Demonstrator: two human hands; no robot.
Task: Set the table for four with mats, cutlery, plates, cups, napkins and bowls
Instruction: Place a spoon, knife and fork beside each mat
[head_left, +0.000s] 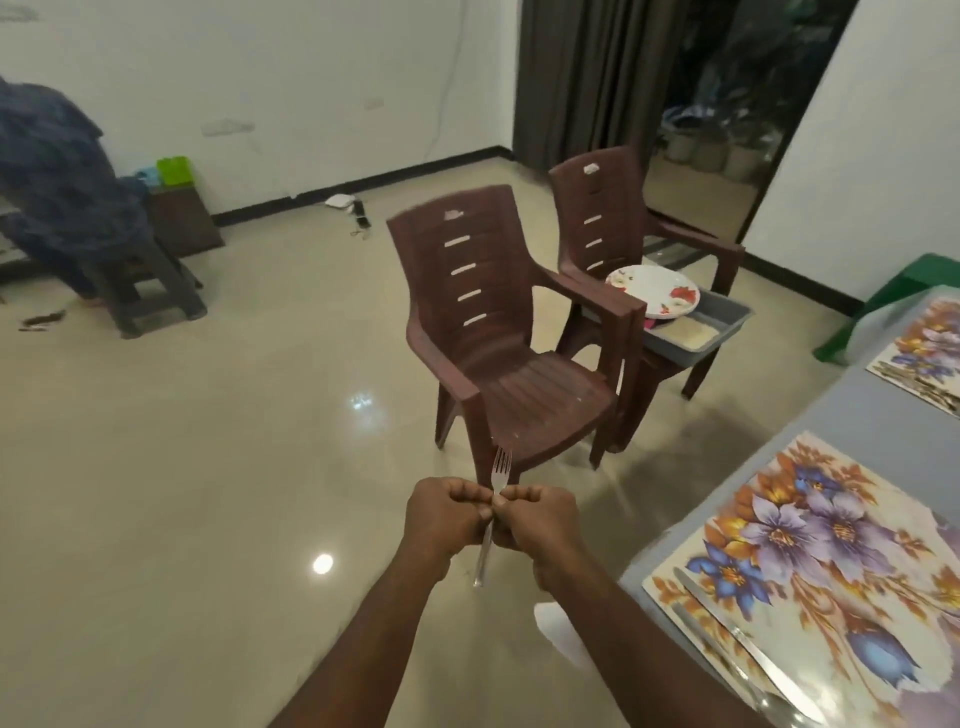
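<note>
Leftward, saw a dark stool (140, 280) draped with blue cloth (57, 171), and beside it a small cabinet (184, 221) bearing a green box (175, 170). Further along, found two brown plastic chairs (498, 332) standing side by side on the glossy floor (208, 467); noticed on the seat of the farther one a grey tray (727, 319) with a flowered plate (655, 291) resting across its rim. Centrally, met the left hand (447, 519) and right hand (540, 522) knuckle to knuckle in the air, each clenched around the same fork (500, 470) (tines up, handle end poking out below). Rightward, reached the grey table (852, 431), laid with a floral mat (810, 566) near and another mat (930, 348) farther off. Spotted a knife (748, 644) lying along the near mat's left edge, with more cutlery just beside it, too blurred to name. Glimpsed a green stool (914, 280) beyond the table.
</note>
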